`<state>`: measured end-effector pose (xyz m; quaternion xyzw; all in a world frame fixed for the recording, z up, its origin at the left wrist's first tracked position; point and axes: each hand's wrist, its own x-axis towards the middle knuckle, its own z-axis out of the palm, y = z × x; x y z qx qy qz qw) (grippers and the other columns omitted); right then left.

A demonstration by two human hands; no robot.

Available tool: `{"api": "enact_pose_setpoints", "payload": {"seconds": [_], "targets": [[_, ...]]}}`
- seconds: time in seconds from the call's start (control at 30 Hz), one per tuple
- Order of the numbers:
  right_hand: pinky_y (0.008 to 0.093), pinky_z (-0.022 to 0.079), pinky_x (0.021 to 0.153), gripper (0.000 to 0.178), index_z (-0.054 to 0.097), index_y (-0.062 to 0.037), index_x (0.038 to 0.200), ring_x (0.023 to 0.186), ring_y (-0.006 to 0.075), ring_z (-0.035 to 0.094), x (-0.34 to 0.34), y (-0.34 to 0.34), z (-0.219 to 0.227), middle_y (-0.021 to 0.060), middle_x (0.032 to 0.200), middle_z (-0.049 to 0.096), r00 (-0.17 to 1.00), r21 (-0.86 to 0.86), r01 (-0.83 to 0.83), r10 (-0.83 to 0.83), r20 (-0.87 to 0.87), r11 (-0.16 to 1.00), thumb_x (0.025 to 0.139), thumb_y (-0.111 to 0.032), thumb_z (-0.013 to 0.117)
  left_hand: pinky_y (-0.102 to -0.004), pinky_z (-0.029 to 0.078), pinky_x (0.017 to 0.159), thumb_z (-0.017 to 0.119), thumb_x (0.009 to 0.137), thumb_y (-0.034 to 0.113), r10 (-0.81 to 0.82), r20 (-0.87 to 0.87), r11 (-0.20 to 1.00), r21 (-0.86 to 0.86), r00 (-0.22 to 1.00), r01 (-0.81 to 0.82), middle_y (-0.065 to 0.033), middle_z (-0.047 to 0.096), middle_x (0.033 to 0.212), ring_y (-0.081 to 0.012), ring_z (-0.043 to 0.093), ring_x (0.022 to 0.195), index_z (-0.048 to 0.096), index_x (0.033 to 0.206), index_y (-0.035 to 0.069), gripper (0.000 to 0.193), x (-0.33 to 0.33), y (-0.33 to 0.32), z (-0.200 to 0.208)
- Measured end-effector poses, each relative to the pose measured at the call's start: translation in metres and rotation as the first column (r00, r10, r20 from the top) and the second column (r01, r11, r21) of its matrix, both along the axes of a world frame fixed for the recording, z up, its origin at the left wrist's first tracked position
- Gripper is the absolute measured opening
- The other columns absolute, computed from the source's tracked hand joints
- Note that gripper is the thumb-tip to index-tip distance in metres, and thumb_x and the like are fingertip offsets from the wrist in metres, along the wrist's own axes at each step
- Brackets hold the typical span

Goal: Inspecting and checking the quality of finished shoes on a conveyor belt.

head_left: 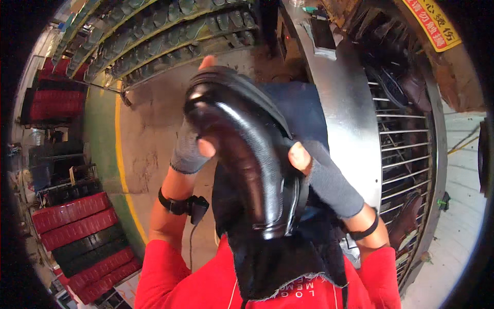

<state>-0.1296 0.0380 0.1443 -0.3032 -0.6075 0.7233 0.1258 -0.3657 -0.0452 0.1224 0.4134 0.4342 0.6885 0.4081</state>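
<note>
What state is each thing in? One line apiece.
Black shoe, glossy, held up in both hands
Left hand, fingerless glove on, gripping the shoe
Right hand, fingerless glove on, gripping the shoe
Left wristband, fastened
Right wristband, fastened
Black cloth, lower edge frayed
Steel worktop, shiny
Barred rack, bearing shoes

The glossy black leather shoe (247,149) shows a reddish-brown sheen and bright white highlights; its thick sole (252,90) is duller black. Plain grey knit fingerless gloves (334,185) cover the left hand (193,149) and the right hand (327,177). The bright red cotton shirt (206,275) carries small white lettering, against the black, frayed-edged cloth apron (285,270). A straight yellow line (119,139) edges the green-painted floor strip (100,149). Red and black stacked rectangular boxes (77,216) form bands. The smooth metal tabletop (347,113) is silver.
</note>
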Motion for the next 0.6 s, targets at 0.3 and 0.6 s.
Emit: {"api": "enact_pose_setpoints", "payload": {"seconds": [0.3, 0.6], "targets": [[0.0365, 0.050, 0.065, 0.044, 0.065, -0.0019, 0.125, 0.068, 0.0221, 0.064, 0.011, 0.010, -0.038, 0.0101, 0.082, 0.065, 0.982, 0.630, 0.164, -0.067, -0.175, 0.759, 0.089, -0.024, 0.078, -0.0561, 0.044, 0.117, 0.095, 0.061, 0.058, -0.284, 0.322, 0.959, 0.113, 0.903, 0.261, -0.0207, 0.045, 0.158, -0.0381, 0.048, 0.142, 0.026, 0.165, 0.022, 0.130, -0.018, -0.022, -0.106], [0.0368, 0.057, 0.074, 0.065, 0.046, -0.0011, 0.154, 0.076, 0.0317, 0.069, 0.066, 0.025, -0.047, 0.0133, 0.091, 0.070, 0.988, 0.824, 0.026, 0.109, -0.106, 0.567, 0.096, -0.022, 0.065, -0.0372, 0.048, 0.109, 0.096, 0.061, 0.062, -0.100, 0.193, 0.976, -0.169, 0.976, 0.134, -0.0109, 0.059, 0.143, -0.0211, 0.056, 0.132, 0.049, 0.148, 0.001, 0.116, 0.026, -0.006, -0.057]]}}
